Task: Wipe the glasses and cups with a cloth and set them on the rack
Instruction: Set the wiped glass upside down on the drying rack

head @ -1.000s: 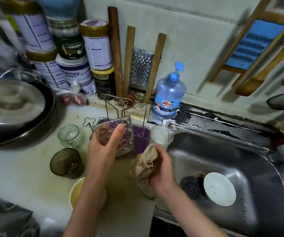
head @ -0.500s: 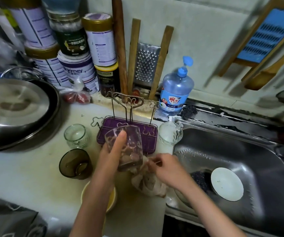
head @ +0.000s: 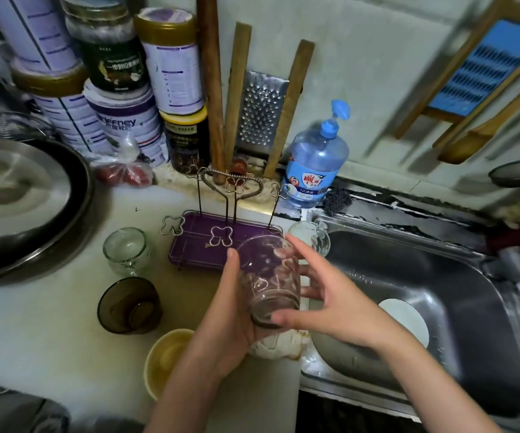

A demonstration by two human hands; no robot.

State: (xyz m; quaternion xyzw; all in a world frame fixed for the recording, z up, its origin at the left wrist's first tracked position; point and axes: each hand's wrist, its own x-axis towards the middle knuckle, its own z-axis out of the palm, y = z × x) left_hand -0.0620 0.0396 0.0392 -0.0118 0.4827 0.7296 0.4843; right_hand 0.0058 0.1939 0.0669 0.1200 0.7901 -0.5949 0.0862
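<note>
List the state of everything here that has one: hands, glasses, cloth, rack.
Held glass: tilted, off the counter.
Left hand: grips held glass.
Right hand: open, fingers spread on held glass.
Cloth: crumpled on counter, under the hands.
Rack: pegs bare.
Small glass: upright, left of rack.
Dark glass: upright on counter.
Yellow cup: upright on counter.
Sink-side glass: upright, right of rack.

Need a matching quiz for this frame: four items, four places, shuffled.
Items:
1. glass
2. brown cup
3. white disc
4. cloth

Places:
A. in the sink
B. held in the left hand
C. on the counter at the sink edge, below the glass
D. on the counter beside the yellow bowl

Pairs: 1-B, 2-D, 3-A, 4-C
</note>
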